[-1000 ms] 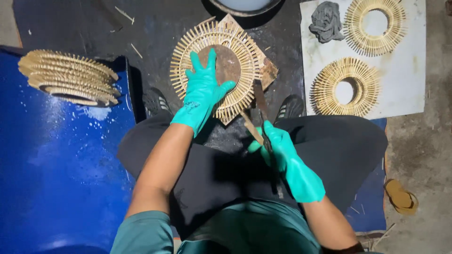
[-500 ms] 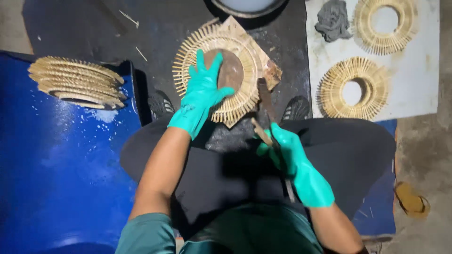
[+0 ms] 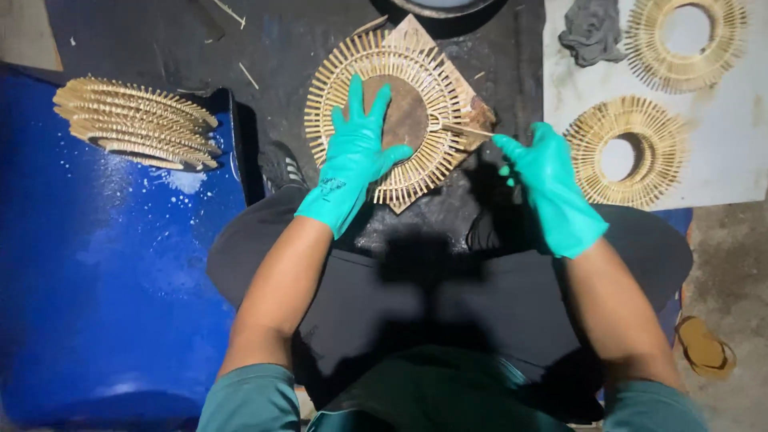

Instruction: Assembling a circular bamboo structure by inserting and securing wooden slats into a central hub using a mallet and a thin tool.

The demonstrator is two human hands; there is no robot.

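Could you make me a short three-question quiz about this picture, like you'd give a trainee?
1. True or false: the left hand lies flat on the sunburst ring of sticks.
2. What does the right hand pinch? A) a grey cloth B) a thin stick C) a sandal
3. How many finished rings lie on the white sheet?

Key:
1. True; the palm presses the ring on the wooden board.
2. B; the thin stick points at the ring's edge.
3. Two; a far ring and a near ring, beside the grey cloth.
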